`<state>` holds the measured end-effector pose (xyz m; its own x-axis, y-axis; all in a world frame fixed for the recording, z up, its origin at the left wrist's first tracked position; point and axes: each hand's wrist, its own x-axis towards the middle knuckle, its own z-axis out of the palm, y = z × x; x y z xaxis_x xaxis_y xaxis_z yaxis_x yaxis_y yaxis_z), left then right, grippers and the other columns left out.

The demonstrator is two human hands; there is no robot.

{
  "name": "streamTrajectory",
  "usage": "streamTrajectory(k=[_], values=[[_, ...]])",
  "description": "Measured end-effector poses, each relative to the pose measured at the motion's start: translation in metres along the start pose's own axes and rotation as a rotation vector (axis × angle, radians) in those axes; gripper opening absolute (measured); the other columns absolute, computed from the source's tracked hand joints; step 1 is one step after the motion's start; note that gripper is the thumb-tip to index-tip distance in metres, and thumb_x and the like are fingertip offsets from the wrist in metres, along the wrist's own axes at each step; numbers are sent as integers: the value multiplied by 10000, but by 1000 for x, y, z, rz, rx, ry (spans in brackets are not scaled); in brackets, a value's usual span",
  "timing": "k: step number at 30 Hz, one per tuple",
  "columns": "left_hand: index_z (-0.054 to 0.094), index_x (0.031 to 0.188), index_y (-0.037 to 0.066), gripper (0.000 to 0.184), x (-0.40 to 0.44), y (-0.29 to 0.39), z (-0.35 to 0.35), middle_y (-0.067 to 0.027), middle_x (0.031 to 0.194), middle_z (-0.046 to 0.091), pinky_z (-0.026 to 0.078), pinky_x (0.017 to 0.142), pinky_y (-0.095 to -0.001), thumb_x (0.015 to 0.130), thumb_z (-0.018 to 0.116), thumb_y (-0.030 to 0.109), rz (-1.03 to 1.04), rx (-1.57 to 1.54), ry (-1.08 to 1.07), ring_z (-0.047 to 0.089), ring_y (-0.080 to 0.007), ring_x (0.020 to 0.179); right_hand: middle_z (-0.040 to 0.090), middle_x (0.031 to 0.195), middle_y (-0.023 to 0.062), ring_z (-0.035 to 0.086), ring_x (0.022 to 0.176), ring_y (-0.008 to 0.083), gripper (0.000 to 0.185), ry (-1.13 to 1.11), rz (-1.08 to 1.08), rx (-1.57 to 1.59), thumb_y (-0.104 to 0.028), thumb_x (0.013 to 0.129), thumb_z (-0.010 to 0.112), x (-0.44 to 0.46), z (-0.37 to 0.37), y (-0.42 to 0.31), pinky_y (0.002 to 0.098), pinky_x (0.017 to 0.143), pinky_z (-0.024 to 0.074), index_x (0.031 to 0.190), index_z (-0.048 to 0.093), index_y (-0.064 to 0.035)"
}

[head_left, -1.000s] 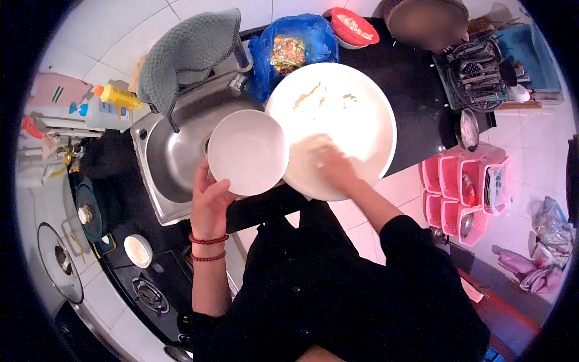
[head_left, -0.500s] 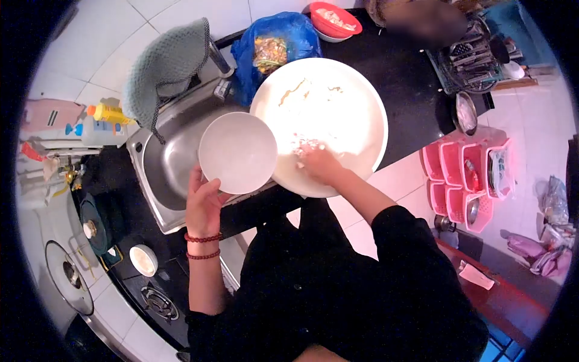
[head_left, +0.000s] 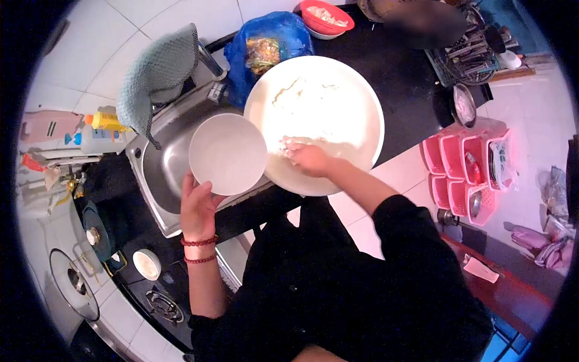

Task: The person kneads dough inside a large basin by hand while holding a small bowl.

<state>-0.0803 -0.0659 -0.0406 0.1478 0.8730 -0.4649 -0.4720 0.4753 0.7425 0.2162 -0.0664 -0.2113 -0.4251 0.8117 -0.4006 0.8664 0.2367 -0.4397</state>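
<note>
A pale round bowl is held by its near rim in my left hand, its thumb and fingers on the edge, over the sink's right side. Two red bead bracelets circle that wrist. The large white basin lies to the right of the bowl, with white, brightly lit contents inside. Down in the basin, near its left side, my right hand has its fingers bent around white, crumbly stuff. Its fingertips are partly covered by it.
Behind the basin are a blue bag of food and a red bowl. The steel sink lies left, under a grey-green cloth. A small white bowl stands near the stove. Pink baskets are at right.
My right hand has moved left within the basin, and white clumps now show at its fingers. My left hand still holds the bowl. The whole view has shifted slightly.
</note>
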Motion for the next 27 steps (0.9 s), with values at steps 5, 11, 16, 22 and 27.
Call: streamTrajectory(k=[5, 11, 16, 22, 27], values=[[413, 1305, 49, 524, -1, -4, -1, -124, 1261, 522, 495, 927, -454, 816, 596, 94, -15, -18, -17, 545, -273, 1150, 643, 1051, 216, 638, 955, 335, 258, 84, 112, -145, -85, 845, 435, -45, -26, 53, 444, 798, 525, 959, 655, -12], [403, 1327, 43, 546, -9, -5, -7, -134, 1283, 519, 507, 919, -436, 817, 592, 84, 2, -40, 17, 547, -275, 1157, 631, 1019, 213, 591, 974, 369, 281, -16, 106, 217, -179, 797, 537, -9, 34, 1, 457, 899, 444, 1004, 603, 0], [395, 1341, 45, 564, -9, 0, -6, -136, 1298, 511, 514, 911, -424, 813, 590, 66, 15, -17, 12, 548, -271, 1159, 637, 1019, 224, 602, 967, 365, 292, -85, 180, 317, -219, 851, 484, -19, 8, 16, 468, 890, 452, 967, 631, 5], [360, 1390, 50, 635, -11, 1, -15, -130, 1336, 484, 465, 971, -441, 805, 602, 93, 15, -5, 1, 509, -280, 1203, 624, 996, 233, 594, 967, 358, 298, -295, 282, -117, -245, 869, 483, -39, 4, 79, 482, 890, 444, 892, 642, 6], [391, 1352, 44, 586, -5, -3, -12, -133, 1286, 516, 507, 926, -429, 804, 598, 64, 16, -91, 17, 549, -273, 1156, 620, 1015, 255, 584, 975, 371, 286, 68, 58, 140, -199, 839, 488, -10, 51, -3, 477, 892, 448, 829, 666, 25]])
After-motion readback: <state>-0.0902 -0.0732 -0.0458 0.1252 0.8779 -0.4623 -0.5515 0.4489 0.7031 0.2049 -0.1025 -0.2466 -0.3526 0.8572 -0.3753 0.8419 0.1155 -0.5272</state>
